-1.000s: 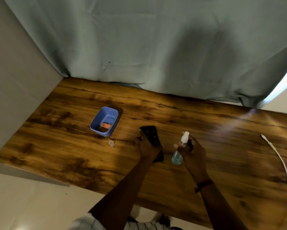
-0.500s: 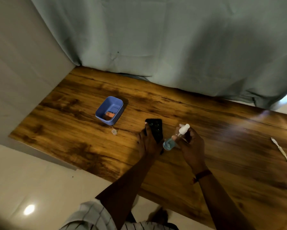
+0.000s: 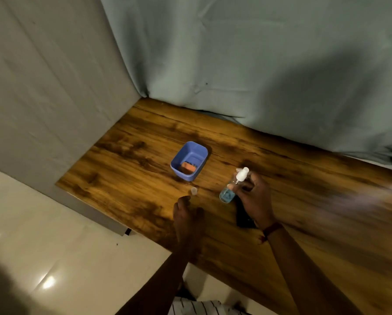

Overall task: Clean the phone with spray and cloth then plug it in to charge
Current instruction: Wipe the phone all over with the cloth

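Observation:
My right hand holds a small clear spray bottle with blue liquid and a white nozzle, tilted above the wooden table. The black phone lies flat on the table, mostly hidden under my right hand and wrist. My left hand hovers over the table left of the phone, holding nothing, its fingertips close to a small clear bottle cap. A blue tub farther back holds an orange cloth.
A grey-green curtain hangs along the table's far edge. A pale wall borders the left end. The table's near-left corner drops off to shiny floor tiles. The right side of the view is motion-blurred.
My left hand has let go of the phone and moved left toward the cap. The phone now lies under my right hand. The view has swung left, and the white cable is out of sight.

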